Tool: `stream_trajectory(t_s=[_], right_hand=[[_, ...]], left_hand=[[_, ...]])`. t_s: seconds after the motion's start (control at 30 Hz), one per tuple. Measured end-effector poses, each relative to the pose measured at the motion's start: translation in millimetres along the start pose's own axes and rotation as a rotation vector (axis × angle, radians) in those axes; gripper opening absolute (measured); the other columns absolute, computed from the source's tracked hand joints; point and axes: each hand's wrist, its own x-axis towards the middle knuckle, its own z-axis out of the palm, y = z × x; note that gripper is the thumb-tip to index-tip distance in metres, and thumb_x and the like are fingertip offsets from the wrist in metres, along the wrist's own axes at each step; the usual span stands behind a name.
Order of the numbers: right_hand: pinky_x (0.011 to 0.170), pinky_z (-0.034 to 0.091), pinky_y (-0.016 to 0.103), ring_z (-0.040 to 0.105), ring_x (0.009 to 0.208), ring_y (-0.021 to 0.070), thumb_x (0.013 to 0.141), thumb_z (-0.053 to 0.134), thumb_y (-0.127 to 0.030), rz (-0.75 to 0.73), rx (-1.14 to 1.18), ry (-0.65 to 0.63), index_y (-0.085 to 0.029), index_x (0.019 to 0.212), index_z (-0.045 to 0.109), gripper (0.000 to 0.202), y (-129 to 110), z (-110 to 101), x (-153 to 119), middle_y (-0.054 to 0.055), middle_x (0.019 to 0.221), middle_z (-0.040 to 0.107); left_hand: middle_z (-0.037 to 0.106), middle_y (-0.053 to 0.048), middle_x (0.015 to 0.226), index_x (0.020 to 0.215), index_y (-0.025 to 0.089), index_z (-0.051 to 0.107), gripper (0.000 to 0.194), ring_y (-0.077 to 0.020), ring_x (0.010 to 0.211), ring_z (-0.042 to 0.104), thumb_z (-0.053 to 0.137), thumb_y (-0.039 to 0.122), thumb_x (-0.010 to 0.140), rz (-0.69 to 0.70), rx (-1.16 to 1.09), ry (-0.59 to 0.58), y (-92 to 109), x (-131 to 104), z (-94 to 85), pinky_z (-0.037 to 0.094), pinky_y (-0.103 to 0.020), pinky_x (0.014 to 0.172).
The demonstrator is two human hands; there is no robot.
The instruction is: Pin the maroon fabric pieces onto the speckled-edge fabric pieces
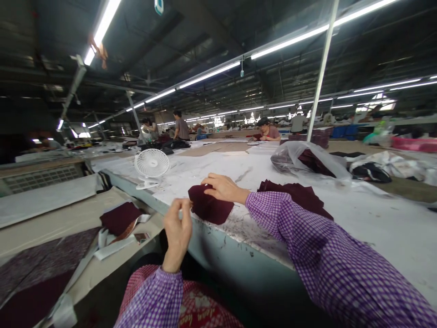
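Observation:
A dark maroon fabric piece (pixel 212 208) lies at the near edge of the white-topped table (pixel 252 234). My right hand (pixel 221 187) rests over its upper part, fingers bent and spread with the tips on the cloth. Just left of the fabric is my left hand (pixel 178 225), its thumb and forefinger brought together near the cloth's left edge; anything between them is too small to make out. A stack of maroon pieces (pixel 297 195) lies right of my right hand, partly behind my sleeve.
A small white fan (pixel 151 164) stands at the table's left edge. Behind the stack sits a clear plastic bag (pixel 290 157) with dark fabric. Cloth scraps (pixel 121 219) lie on a lower surface at left. A person (pixel 268 131) leans over the table farther back.

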Motion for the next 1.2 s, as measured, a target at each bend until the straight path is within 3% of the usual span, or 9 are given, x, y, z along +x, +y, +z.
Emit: stream_trajectory(t_s=[0.07, 0.13, 0.37, 0.6, 0.73, 0.9, 1.03, 1.13, 1.2], right_hand=[[0.073, 0.043, 0.028, 0.056, 0.085, 0.0175, 0.088, 0.054, -0.03, 0.038, -0.008, -0.022, -0.022, 0.105, 0.062, 0.02, 4, -2, 3, 0.005, 0.098, 0.059], [0.08, 0.042, 0.031, 0.054, 0.092, 0.0211, 0.086, 0.057, -0.032, 0.021, -0.02, -0.029, -0.019, 0.096, 0.066, 0.018, 5, -6, 5, 0.007, 0.099, 0.06], [0.106, 0.028, 0.034, 0.045, 0.115, 0.025, 0.071, 0.073, -0.04, -0.071, 0.183, -0.191, -0.021, 0.074, 0.067, 0.019, -9, 1, 13, 0.006, 0.1, 0.065], [0.088, 0.043, 0.037, 0.054, 0.107, 0.0252, 0.095, 0.032, -0.033, 0.661, 0.164, 0.139, -0.003, 0.111, 0.058, 0.043, 76, -42, 28, 0.021, 0.105, 0.062], [0.076, 0.048, 0.032, 0.061, 0.095, 0.0234, 0.094, 0.033, -0.033, 0.805, 0.208, 0.243, -0.004, 0.112, 0.058, 0.042, 110, -57, 15, 0.019, 0.103, 0.064], [0.068, 0.047, 0.028, 0.062, 0.078, 0.0199, 0.084, 0.055, -0.038, 0.646, 0.321, 0.206, -0.011, 0.089, 0.066, 0.029, 74, -54, -5, 0.008, 0.085, 0.068], [0.078, 0.044, 0.033, 0.06, 0.084, 0.0208, 0.089, 0.051, -0.037, 0.23, 0.267, 0.042, -0.012, 0.093, 0.066, 0.03, 13, -59, -30, 0.009, 0.089, 0.067], [0.093, 0.04, 0.031, 0.056, 0.104, 0.0181, 0.087, 0.057, -0.038, -0.276, 0.439, -0.353, -0.02, 0.11, 0.064, 0.03, -18, -68, -49, 0.005, 0.111, 0.064], [0.1, 0.036, 0.031, 0.051, 0.116, 0.0174, 0.087, 0.057, -0.039, -0.319, 0.536, -0.401, -0.023, 0.115, 0.062, 0.032, -21, -71, -57, 0.004, 0.123, 0.059]], left_hand=[[0.067, -0.005, 0.083, 0.079, 0.019, 0.064, 0.022, -0.0195, 0.082, 0.06, 0.047, 0.03, 0.088, 0.116, -0.009, -0.359, 1, -11, 6.1, 0.045, -0.032, 0.08], [0.069, -0.009, 0.095, 0.082, 0.019, 0.068, 0.018, -0.0244, 0.094, 0.062, 0.052, 0.028, 0.085, 0.115, -0.001, -0.527, -5, -19, 17.2, 0.043, -0.038, 0.09], [0.064, -0.013, 0.119, 0.099, 0.02, 0.069, 0.024, -0.0291, 0.12, 0.052, 0.058, 0.028, 0.08, -0.07, -0.005, -0.546, -39, -31, 37.2, 0.028, -0.045, 0.109], [0.062, -0.012, 0.123, 0.104, 0.02, 0.069, 0.027, -0.0294, 0.123, 0.05, 0.057, 0.03, 0.082, -0.025, 0.126, -0.658, -34, -22, 28.3, 0.032, -0.045, 0.107], [0.065, -0.009, 0.118, 0.105, 0.022, 0.069, 0.031, -0.0286, 0.118, 0.054, 0.061, 0.036, 0.079, -0.173, -0.002, -0.659, -36, -13, 23.6, 0.036, -0.043, 0.105], [0.068, -0.012, 0.11, 0.103, 0.018, 0.067, 0.042, -0.0287, 0.113, 0.057, 0.064, 0.05, 0.075, -0.437, -0.334, -0.335, -19, -5, 16.0, 0.04, -0.042, 0.102], [0.067, -0.019, 0.107, 0.106, 0.013, 0.059, 0.064, -0.0325, 0.097, 0.064, 0.052, 0.068, 0.075, -0.865, -0.877, -0.46, 13, -7, 6.5, 0.053, -0.05, 0.081], [0.069, -0.015, 0.102, 0.104, 0.013, 0.061, 0.05, -0.03, 0.093, 0.066, 0.064, 0.053, 0.074, -0.965, -1.03, -0.516, 22, -15, 1.7, 0.056, -0.041, 0.073], [0.071, -0.01, 0.091, 0.101, 0.014, 0.063, 0.042, -0.0255, 0.086, 0.067, 0.075, 0.03, 0.064, -0.97, -0.952, -0.438, 20, -24, 1.3, 0.055, -0.033, 0.071]])
